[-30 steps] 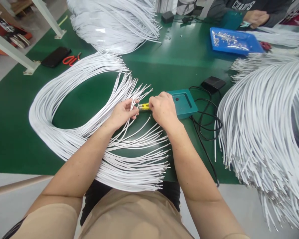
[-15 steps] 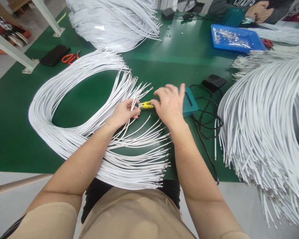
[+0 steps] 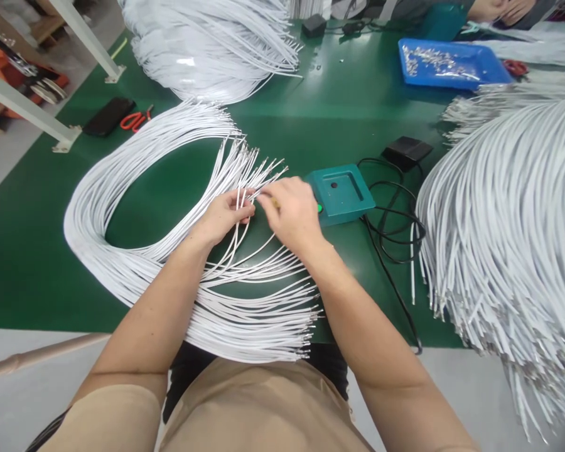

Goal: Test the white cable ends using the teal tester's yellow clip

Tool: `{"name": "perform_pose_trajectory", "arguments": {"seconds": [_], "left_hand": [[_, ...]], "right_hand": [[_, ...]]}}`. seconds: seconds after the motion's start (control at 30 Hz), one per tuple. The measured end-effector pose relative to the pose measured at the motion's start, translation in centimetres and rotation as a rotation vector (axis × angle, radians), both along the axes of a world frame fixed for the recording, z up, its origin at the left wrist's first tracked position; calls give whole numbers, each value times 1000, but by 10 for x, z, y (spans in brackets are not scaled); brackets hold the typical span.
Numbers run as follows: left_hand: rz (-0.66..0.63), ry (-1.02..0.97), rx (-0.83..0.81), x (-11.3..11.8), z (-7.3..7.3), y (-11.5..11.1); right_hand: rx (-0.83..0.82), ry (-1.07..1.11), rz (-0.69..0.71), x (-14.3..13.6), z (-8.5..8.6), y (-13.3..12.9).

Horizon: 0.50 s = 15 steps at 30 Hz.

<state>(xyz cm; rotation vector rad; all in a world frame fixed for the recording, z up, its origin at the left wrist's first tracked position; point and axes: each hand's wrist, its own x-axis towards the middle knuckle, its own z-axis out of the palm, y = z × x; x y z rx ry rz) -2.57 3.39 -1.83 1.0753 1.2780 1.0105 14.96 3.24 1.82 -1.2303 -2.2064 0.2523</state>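
Observation:
My left hand [image 3: 226, 215] is closed in a pinch on white wire [image 3: 240, 216] near its ends, left of my right hand. Close beside it, my right hand [image 3: 292, 210] is curled round a small yellow tool [image 3: 275, 202]; only a bit of yellow shows between the fingers, and the rest is hidden. A looped bundle of white wires [image 3: 91, 201] lies around and under my left forearm, many ends tipped with metal. Just right of my right hand stands a teal box [image 3: 329, 213] with a recessed top and a green light.
Black cables [image 3: 386, 232] and a black block [image 3: 407, 152] lie right of the box. More white wires [image 3: 503, 207] are heaped on the right, others at the back [image 3: 207, 50]. A blue tray [image 3: 452, 78] holds small metal pieces. Orange-handled cutters [image 3: 132, 121] lie left; another person's hands [image 3: 503, 9] show behind.
My right hand has moved left and closed over the yellow tool, uncovering the teal box. My left hand has shifted slightly left, still pinching wire.

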Motion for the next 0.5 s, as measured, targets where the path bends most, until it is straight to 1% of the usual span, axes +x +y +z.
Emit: {"name": "perform_pose_trajectory", "arguments": {"seconds": [0.1, 0.17, 0.2, 0.3, 0.37, 0.43, 0.5], "left_hand": [[0, -55, -18, -1, 4, -1], [3, -50, -30, -2, 6, -2], [2, -37, -30, -2, 7, -2], [-2, -3, -9, -4, 8, -3], [-20, 0, -13, -5, 8, -3], [-44, 1, -23, -6, 9, -3], [-69, 12, -21, -7, 10, -4]], "right_hand": [[-15, -26, 303, -17, -3, -15], [-5, -81, 414, -24, -8, -21], [2, -113, 432, -26, -10, -22], [17, -182, 422, -31, -15, -25], [-20, -193, 392, -33, -17, -26], [-144, -197, 328, -33, -16, -26], [-328, -167, 274, -29, -15, -22]]}}
